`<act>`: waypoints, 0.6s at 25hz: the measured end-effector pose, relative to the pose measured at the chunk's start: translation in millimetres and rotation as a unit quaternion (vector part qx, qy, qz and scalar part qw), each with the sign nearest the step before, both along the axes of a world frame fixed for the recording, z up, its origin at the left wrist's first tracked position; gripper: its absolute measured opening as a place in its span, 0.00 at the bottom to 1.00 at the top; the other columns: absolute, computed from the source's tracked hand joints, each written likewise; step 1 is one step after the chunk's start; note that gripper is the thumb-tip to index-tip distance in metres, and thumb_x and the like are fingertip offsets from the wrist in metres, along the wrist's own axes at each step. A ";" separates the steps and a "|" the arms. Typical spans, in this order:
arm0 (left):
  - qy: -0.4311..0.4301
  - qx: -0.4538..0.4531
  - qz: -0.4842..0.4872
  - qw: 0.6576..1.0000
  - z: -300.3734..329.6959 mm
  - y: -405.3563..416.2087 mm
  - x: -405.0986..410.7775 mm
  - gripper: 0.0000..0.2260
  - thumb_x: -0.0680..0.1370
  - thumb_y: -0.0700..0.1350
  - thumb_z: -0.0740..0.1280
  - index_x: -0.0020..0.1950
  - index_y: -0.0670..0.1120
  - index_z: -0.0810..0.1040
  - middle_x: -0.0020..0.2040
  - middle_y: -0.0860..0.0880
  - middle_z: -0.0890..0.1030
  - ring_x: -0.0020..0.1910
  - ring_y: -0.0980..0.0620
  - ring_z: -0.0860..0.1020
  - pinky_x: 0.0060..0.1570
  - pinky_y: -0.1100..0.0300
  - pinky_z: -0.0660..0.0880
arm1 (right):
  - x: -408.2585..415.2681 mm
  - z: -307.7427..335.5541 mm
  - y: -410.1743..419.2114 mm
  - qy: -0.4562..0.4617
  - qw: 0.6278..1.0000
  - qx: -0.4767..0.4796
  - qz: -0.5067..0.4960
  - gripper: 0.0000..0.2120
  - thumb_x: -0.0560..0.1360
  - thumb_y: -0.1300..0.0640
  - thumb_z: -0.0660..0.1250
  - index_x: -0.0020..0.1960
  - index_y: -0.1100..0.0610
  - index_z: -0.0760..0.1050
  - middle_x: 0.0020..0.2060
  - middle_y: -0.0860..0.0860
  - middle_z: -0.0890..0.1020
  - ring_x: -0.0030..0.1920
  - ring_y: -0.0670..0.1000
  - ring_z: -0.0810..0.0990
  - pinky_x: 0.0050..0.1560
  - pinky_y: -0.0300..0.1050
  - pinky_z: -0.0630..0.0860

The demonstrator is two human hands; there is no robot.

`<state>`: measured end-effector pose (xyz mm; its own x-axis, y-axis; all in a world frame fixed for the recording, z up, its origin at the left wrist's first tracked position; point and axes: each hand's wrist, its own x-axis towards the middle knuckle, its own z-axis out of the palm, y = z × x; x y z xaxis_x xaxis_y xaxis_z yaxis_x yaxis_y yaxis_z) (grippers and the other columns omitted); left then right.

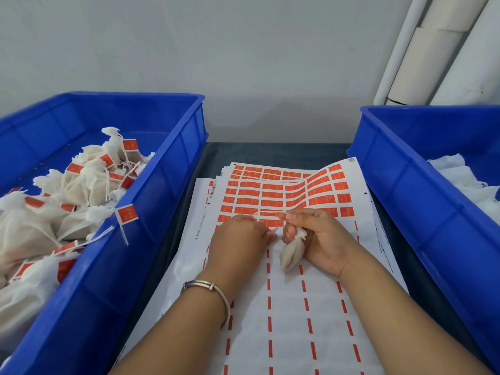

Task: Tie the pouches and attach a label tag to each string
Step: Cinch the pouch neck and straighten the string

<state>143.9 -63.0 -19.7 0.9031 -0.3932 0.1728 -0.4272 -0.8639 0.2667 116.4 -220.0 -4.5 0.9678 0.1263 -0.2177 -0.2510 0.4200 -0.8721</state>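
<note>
Right grip (pixel 316 234) holds pouch (pixel 290 253); left grip (pixel 238 239) pinches string (pixel 266 212) over label sheet (pixel 270 307).

We see two blue bins (pixel 173 169), white pouches (pixel 89 182) bearing red-orange tags (pixel 127 214), and a white label sheet (pixel 286 307) gridded with red-orange labels (pixel 270 194) and dashes.

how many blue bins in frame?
2. One blue bin sits left of the label sheets, holding tagged pouches. The other blue bin sits right, holding white fabric; it runs off the frame edge.
</note>
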 end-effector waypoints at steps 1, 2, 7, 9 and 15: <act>0.002 0.014 -0.014 1.000 2.3 0.8 1.8 0.15 0.80 0.55 0.57 0.53 0.52 0.82 0.50 0.53 0.81 0.50 0.54 0.76 0.52 0.60 0.73 | 0.4 -0.2 -0.1 0.000 1.000 0.005 0.000 0.10 0.66 0.57 0.70 0.46 0.54 0.85 0.32 0.51 0.82 0.30 0.48 0.79 0.36 0.41 0.78; 0.002 0.024 -0.022 0.999 4.0 1.4 3.1 0.15 0.80 0.55 0.57 0.52 0.51 0.81 0.48 0.53 0.80 0.47 0.53 0.76 0.49 0.61 0.73 | 0.7 0.1 -0.1 0.001 1.000 0.012 0.000 0.10 0.66 0.58 0.70 0.46 0.55 0.85 0.32 0.51 0.82 0.30 0.48 0.79 0.36 0.41 0.78; -0.013 -0.006 -0.015 1.000 4.3 2.3 3.8 0.12 0.81 0.49 0.57 0.52 0.51 0.80 0.48 0.53 0.81 0.43 0.54 0.78 0.47 0.61 0.75 | 1.6 0.7 -1.2 0.007 1.000 -0.008 -0.001 0.08 0.70 0.58 0.69 0.46 0.58 0.85 0.30 0.53 0.80 0.30 0.48 0.77 0.37 0.43 0.78; -0.024 -0.029 0.003 0.999 1.9 2.9 5.5 0.12 0.81 0.49 0.57 0.52 0.51 0.80 0.48 0.53 0.81 0.41 0.55 0.76 0.43 0.65 0.73 | 1.5 1.0 -1.4 0.014 1.000 -0.016 -0.009 0.08 0.73 0.60 0.67 0.44 0.59 0.85 0.29 0.54 0.78 0.30 0.48 0.77 0.38 0.43 0.78; -0.003 -0.120 0.077 0.990 -6.1 5.0 11.3 0.08 0.79 0.51 0.61 0.51 0.50 0.78 0.47 0.56 0.73 0.41 0.59 0.69 0.45 0.69 0.64 | 0.0 6.5 2.6 0.024 0.999 -0.009 -0.023 0.07 0.72 0.59 0.68 0.41 0.56 0.85 0.37 0.52 0.84 0.35 0.49 0.83 0.38 0.43 0.79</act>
